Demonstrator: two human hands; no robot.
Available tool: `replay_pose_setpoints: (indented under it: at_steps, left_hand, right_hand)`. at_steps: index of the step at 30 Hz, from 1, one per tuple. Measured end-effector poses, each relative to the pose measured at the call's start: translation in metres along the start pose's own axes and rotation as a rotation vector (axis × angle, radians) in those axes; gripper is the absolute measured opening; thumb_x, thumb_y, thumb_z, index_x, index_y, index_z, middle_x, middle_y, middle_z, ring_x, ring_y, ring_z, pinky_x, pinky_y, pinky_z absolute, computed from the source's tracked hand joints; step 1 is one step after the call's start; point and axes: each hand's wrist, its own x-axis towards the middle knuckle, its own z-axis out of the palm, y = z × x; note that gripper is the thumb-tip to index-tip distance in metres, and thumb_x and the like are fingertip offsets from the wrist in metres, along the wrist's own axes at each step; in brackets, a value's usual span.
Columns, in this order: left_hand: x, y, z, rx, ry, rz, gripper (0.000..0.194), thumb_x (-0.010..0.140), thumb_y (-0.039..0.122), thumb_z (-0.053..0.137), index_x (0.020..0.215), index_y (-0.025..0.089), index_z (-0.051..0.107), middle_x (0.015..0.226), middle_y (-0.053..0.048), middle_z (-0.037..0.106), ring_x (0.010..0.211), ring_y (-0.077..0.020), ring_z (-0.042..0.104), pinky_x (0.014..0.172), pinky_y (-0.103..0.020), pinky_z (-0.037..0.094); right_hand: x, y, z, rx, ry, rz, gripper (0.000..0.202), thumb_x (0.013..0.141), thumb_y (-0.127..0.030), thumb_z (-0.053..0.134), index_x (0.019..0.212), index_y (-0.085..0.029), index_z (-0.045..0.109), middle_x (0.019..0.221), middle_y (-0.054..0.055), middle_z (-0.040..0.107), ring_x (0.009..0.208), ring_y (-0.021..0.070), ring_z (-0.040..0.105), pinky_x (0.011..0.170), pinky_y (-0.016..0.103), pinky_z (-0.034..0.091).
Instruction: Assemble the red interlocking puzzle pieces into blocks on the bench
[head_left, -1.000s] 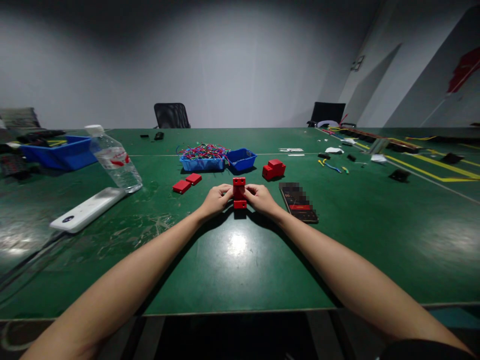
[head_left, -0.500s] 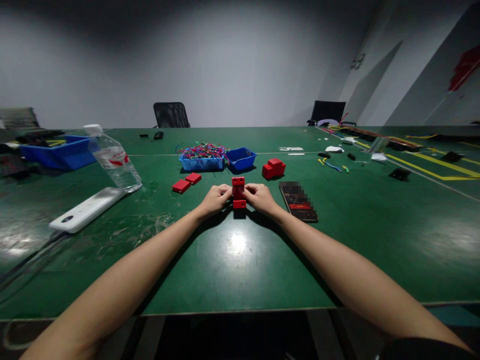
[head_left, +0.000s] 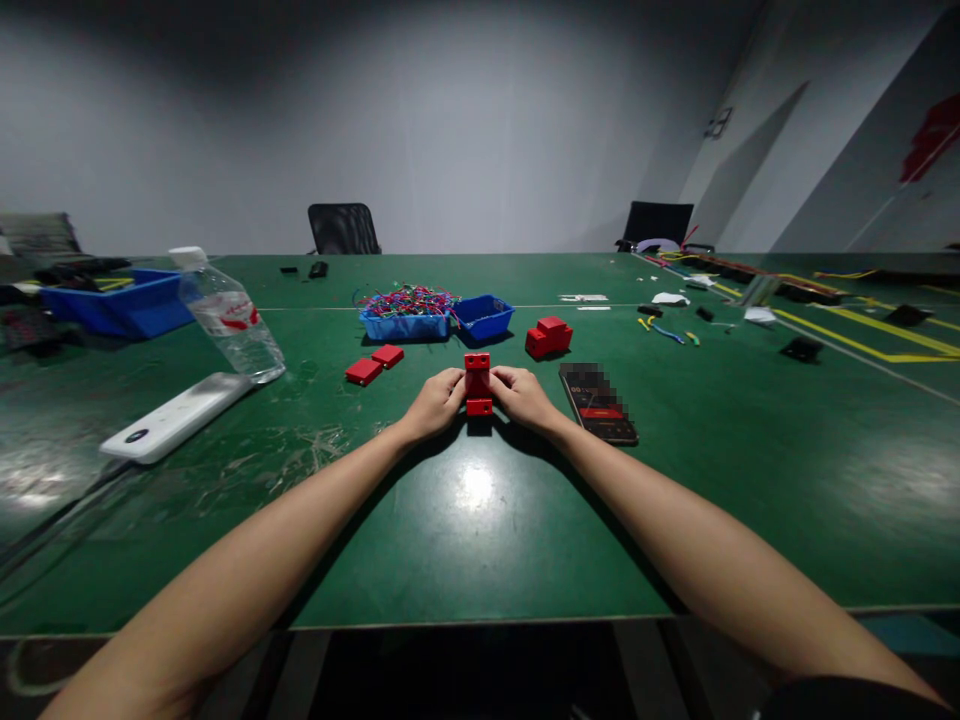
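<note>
Between my two hands stands a red block with small round holes (head_left: 478, 382), upright just above or on the green table; which of the two I cannot tell. My left hand (head_left: 436, 402) pinches its left side, and my right hand (head_left: 521, 396) grips it from the right. The fingertips behind the block are hidden. Two flat red pieces (head_left: 364, 371) lie to the left of my left hand. Beyond my right hand sits a larger stepped red block (head_left: 548, 338).
A blue tray heaped with coloured wires (head_left: 409, 322) stands beside a smaller blue tray (head_left: 486, 318). Right of my hands lies a phone (head_left: 598, 403). On the left are a tilted water bottle (head_left: 234, 325), a white device with a cable (head_left: 176, 415) and a blue bin (head_left: 124, 305).
The fingers of my left hand have shifted slightly against the red block's side. The block and my right hand stay almost where they were.
</note>
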Motion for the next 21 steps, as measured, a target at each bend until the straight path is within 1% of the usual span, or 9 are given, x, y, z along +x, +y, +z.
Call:
replay_pose_setpoints:
  at_steps: [6,11,15,21]
  left_hand:
    - [-0.0003,-0.0005,-0.0002,-0.001,-0.003,0.003,0.036,0.095,0.037,0.037,0.096,0.015,0.065,0.09,-0.008,0.068,0.082,-0.0189,0.061,0.078,-0.03,0.048]
    - [-0.0014,0.0007,-0.0009,0.004,-0.003,0.011,0.04,0.096,0.038,0.033,0.091,0.014,0.065,0.088,-0.008,0.067,0.08,-0.0184,0.059,0.076,-0.03,0.047]
    - [-0.0019,0.0011,-0.0002,0.0,0.005,0.017,0.04,0.096,0.039,0.033,0.092,0.015,0.064,0.087,-0.007,0.066,0.08,-0.0179,0.059,0.075,-0.029,0.047]
    - [-0.0017,0.0002,0.0005,0.007,-0.003,0.041,0.039,0.097,0.039,0.033,0.09,0.015,0.063,0.085,-0.007,0.065,0.078,-0.0176,0.058,0.075,-0.03,0.047]
  right_hand:
    - [-0.0003,0.0003,0.0009,0.014,-0.013,0.0,0.037,0.09,-0.042,0.046,0.088,-0.015,0.072,0.085,0.005,0.074,0.078,0.019,0.063,0.071,0.027,0.045]
    - [-0.0014,-0.0012,0.0005,-0.017,0.0,-0.014,0.037,0.09,-0.04,0.045,0.085,-0.015,0.072,0.082,0.005,0.072,0.074,0.0179,0.062,0.069,0.026,0.042]
    - [-0.0012,-0.002,-0.0004,-0.043,0.001,-0.011,0.037,0.089,-0.04,0.045,0.084,-0.015,0.071,0.081,0.004,0.072,0.072,0.0168,0.06,0.067,0.025,0.041]
    - [-0.0003,0.0013,0.0002,-0.011,-0.003,-0.001,0.036,0.089,-0.041,0.045,0.084,-0.015,0.07,0.08,0.004,0.071,0.073,0.017,0.06,0.066,0.025,0.041]
